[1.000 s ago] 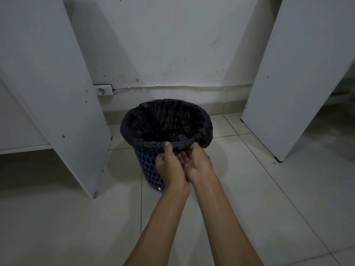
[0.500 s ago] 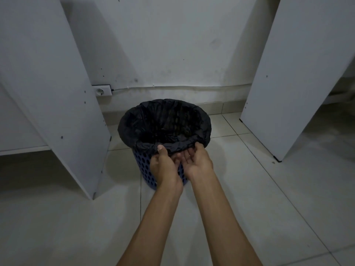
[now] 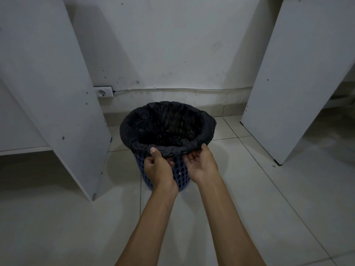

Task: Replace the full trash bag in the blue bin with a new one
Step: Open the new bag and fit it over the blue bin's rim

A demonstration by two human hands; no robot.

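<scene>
A blue perforated bin stands on the tiled floor near the back wall. A black trash bag lines it, its edge folded over the rim. My left hand pinches the folded bag edge at the near rim, thumb on top. My right hand is palm-up just to the right, fingertips tucked under the same fold. The bag's inside is dark; its contents are hard to make out.
A white panel leans at the left and another white panel at the right, flanking the bin. A wall socket with a cable sits low on the back wall. Pale floor tiles spread around me.
My two hands, held together at the near rim before, have spread apart along the bag's folded edge; the right hand slid to the right. The bin has not moved.
</scene>
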